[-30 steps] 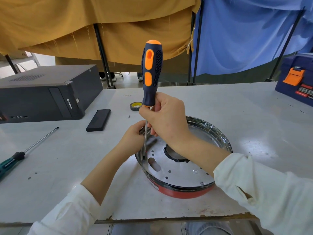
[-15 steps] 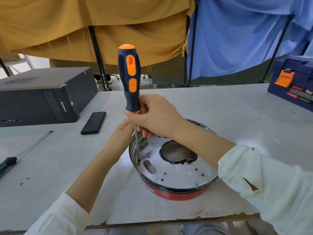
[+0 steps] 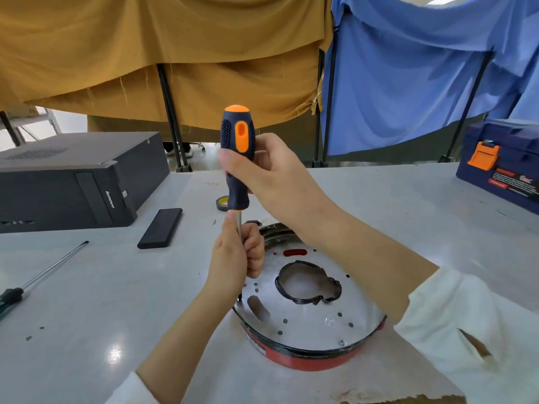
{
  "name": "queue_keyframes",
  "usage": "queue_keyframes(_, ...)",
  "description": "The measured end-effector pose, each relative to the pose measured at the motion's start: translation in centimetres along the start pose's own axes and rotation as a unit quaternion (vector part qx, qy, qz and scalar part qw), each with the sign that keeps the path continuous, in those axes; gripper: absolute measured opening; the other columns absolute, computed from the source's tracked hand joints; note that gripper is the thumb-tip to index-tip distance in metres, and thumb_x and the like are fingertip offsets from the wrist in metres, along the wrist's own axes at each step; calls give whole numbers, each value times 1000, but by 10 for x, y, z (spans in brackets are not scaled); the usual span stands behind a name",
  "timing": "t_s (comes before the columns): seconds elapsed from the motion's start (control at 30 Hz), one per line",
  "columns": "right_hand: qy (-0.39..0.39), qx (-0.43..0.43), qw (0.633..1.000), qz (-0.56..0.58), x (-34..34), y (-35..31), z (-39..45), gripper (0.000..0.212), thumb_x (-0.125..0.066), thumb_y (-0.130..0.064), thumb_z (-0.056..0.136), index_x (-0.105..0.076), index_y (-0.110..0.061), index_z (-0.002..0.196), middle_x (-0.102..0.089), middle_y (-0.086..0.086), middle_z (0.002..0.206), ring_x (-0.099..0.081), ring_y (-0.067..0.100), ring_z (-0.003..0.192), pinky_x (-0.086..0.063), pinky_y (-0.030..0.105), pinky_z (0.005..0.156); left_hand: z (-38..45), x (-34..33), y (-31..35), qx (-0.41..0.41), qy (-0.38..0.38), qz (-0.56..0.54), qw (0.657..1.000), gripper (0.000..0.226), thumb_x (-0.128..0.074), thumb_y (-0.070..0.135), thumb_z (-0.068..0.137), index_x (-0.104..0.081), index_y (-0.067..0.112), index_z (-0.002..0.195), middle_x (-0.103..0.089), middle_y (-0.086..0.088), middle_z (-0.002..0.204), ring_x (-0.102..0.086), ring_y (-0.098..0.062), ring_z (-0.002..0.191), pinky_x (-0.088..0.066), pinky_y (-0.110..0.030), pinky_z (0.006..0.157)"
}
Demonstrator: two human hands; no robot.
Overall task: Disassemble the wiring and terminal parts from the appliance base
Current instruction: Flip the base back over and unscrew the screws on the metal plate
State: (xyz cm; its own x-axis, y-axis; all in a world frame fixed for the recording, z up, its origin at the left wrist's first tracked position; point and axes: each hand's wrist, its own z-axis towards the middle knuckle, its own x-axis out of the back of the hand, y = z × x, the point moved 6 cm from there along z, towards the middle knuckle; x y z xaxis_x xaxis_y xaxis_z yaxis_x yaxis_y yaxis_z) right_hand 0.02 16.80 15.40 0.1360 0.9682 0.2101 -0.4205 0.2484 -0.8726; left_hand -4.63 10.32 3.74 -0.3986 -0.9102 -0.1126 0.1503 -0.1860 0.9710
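On the white table (image 3: 379, 205), both hands' fingers grip the upright screwdriver (image 3: 237, 158), tip in the appliance base (image 3: 309, 354).

Screwdriver (image 3: 237, 153) handle is coloured navy and orange; base (image 3: 306, 355) is rimmed red, its plate silver; curtains mustard, blue.

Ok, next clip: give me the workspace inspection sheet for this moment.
Surface: white table, chipped front edge.
Job's things: round red-walled appliance base, metal plate up; orange-black screwdriver upright, tip at plate's left edge.
Clutter: desktop computer, black slab, tape roll, second screwdriver, blue toolbox.
Grip: right hand wraps handle; left hand steadies shaft.
Cables: black wire loop around plate's centre hole.
Surroundings: mustard and blue curtains on stands.
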Motion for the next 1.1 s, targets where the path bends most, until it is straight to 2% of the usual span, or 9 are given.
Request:
queue_keyframes(0.13,32,-12,995,97,-18,-1,6,19,-60,-20,91,-46,-9,93,-46,14,73,-45,21,63,-44,33,57,-4,1,-7,35,7,10,999,62,-13,29,99,-24,26,38,-19,7,41,-12,-9,38,-16,-13,37)
queue_keyframes(0.23,75,16,992,100,-23,1,12,21,-63,-14,88,-44,-12,78,-38,5,63,-37,22,58,-38,33,56,-5,2,-6,40,1,28,999,52,-13,13,89,-22,25,40,-18,6,42,-10,-9,41,-15,-12,41)
queue_keyframes(0.47,60,-20,979,192,-22,10,27,31,-54,0,80,-39,-17,58,-31,-7,44,-27,10,39,-28,19,39,-1,-4,-10,61,-24,42,997,48,-15,17,90,-22,22,43,-17,5,43,-9,-11,42,-10,-16,44)
queue_keyframes(0.6,60,-19,981,181,-18,14,28,30,-55,-3,80,-39,-19,59,-33,-9,42,-29,10,38,-29,19,40,2,15,-3,11,81,109,991,49,-27,21,95,-41,20,48,-40,3,46,-35,-15,44,-33,-20,41)
queue_keyframes(0.67,66,-2,984,167,-18,13,28,30,-56,-4,79,-39,-19,59,-33,-9,44,-32,10,40,-32,20,40,7,42,2,-41,173,172,969,28,-41,22,95,-61,26,76,-63,13,76,-58,-5,73,-48,-19,71)
queue_keyframes(0.7,70,5,984,162,-19,12,27,31,-57,-4,79,-39,-19,60,-33,-9,45,-32,11,42,-34,21,40,11,51,-4,-5,170,189,967,16,-48,23,94,-62,26,101,-65,16,101,-59,-3,96,-47,-25,89)
queue_keyframes(0.77,72,13,985,155,-21,11,27,30,-57,-3,80,-38,-18,61,-33,-9,47,-32,11,44,-34,21,40,13,54,-30,128,104,210,964,41,-57,25,92,-48,17,131,-54,6,132,-53,-15,118,-44,-37,101)
queue_keyframes(0.9,75,20,986,151,-24,10,26,28,-57,-2,80,-38,-15,65,-33,-4,51,-30,12,45,-34,22,41,5,44,-54,183,115,185,959,20,-52,15,94,-52,17,113,-63,2,98,-58,-11,82,-43,-24,61)
queue_keyframes(1.1,55,6,981,186,-28,10,30,35,-55,0,79,-37,-20,57,-31,-11,44,-29,10,41,-30,18,38,17,45,-54,176,62,261,947,32,-45,4,91,-55,19,118,-65,-5,106,-62,-24,96,-53,-31,71)
